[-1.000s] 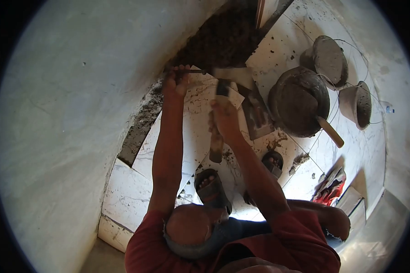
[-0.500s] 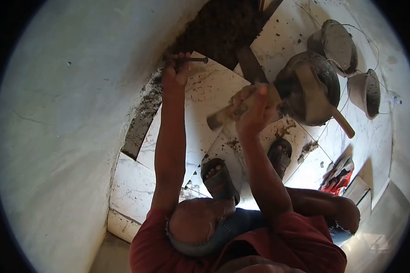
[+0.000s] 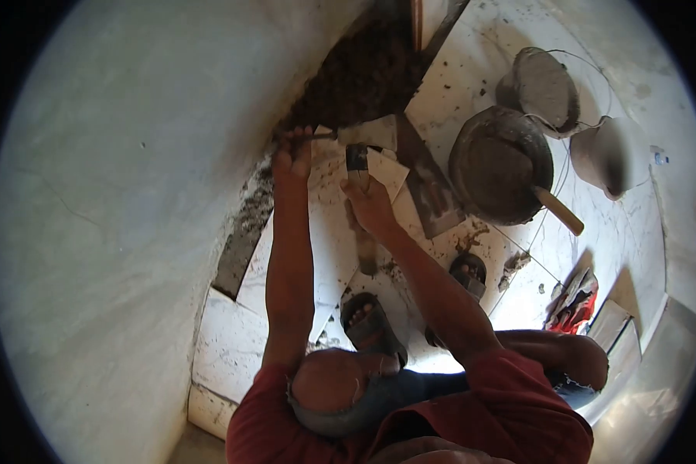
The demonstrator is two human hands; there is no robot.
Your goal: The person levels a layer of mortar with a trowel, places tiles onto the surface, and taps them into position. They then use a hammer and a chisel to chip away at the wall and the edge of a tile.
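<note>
My left hand (image 3: pixel 292 158) is closed around a dark metal chisel (image 3: pixel 323 137), beside the wall at the edge of the dark soil. Its flat round head points right. My right hand (image 3: pixel 371 207) grips a hammer (image 3: pixel 356 159) close to its dark head, and the thick handle extends below my fist. The hammer head is just below the chisel's head, apart from it. Under both hands lie pale marbled floor tiles (image 3: pixel 325 224). A tile piece (image 3: pixel 375 135) lies above the hammer head, with a dark gap beneath it.
Dark soil (image 3: pixel 356 77) fills the opening along the wall (image 3: pixel 131 193). Right of my hands is a wide mortar pan (image 3: pixel 472 166) with a wooden-handled tool (image 3: pixel 558 210) in it. Two buckets (image 3: pixel 547 89) stand beyond. A dark board (image 3: pixel 433 201) lies between.
My right hand has swung the hammer left and up, toward the chisel. A gap shows between the tile pieces. The view has shifted slightly; my left hand still holds the chisel by the wall.
</note>
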